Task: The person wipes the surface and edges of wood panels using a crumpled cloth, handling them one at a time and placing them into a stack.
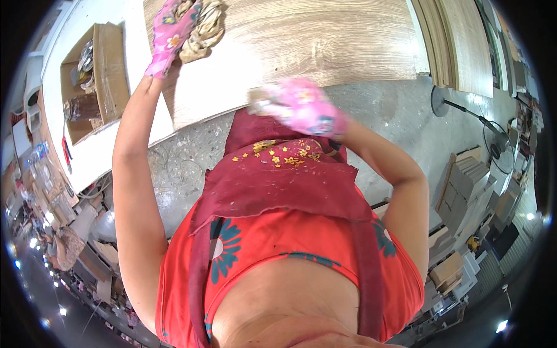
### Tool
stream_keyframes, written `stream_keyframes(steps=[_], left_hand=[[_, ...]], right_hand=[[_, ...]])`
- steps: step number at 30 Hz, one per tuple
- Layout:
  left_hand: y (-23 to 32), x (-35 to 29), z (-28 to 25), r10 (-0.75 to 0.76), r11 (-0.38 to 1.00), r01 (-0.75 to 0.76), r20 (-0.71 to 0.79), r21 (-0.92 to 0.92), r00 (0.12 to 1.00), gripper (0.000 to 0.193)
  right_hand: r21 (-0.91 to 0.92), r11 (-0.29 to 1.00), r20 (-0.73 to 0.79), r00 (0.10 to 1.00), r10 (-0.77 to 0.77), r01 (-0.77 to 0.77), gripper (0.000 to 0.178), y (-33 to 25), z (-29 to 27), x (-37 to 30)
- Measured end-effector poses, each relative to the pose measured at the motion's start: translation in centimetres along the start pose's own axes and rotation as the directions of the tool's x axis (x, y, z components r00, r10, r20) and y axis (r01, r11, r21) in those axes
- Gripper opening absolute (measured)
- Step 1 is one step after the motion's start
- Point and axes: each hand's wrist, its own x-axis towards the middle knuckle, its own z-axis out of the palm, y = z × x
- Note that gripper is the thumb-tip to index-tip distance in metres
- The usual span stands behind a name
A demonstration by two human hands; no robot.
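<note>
Lying across the far side, the wood-grain board (pixel 336 35) has its near edge running left to right; its far edge is hidden, so I cannot tell the long axis. The right hand (pixel 304 104), blurred, is nearer to this edge. The left hand (pixel 172 37) touches the crumpled cloth (pixel 206 36) on its right; whether it grips, I cannot tell. The right fingers are closed around a pale bundle (pixel 259 102).
</note>
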Motion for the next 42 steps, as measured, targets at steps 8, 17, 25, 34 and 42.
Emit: stream_keyframes(steps=[8,17,25,34,42], left_hand=[[-5.3,-0.1,-1.9,0.051,0.998,-0.049,0.048,-0.035,0.998,0.034],[8.3,-8.1,1.9,0.305,0.885,-0.465,0.742,0.010,0.597,0.065],[11.9,-8.3,6.1,0.144,0.810,-0.547,0.834,0.210,0.533,0.081],[11.7,-7.9,5.7,0.074,0.863,-0.467,0.867,0.192,0.494,0.088],[9.0,-8.8,5.7,0.210,0.915,-0.399,0.767,0.065,0.607,0.081]], right_hand=[[-0.749,0.335,-0.552,0.818,0.161,-0.571,0.049,7.7,-17.5,-19.9],[0.185,0.845,-0.828,0.384,0.409,-0.502,0.046,7.9,-17.6,-19.3],[-0.319,0.642,-0.719,0.620,0.316,-0.697,0.046,8.9,-20.1,-15.3],[-0.262,0.795,-0.594,0.741,0.313,-0.547,0.042,15.9,-32.1,3.7],[-0.001,0.792,-0.567,0.653,0.502,-0.611,0.037,9.9,-33.4,6.3]])
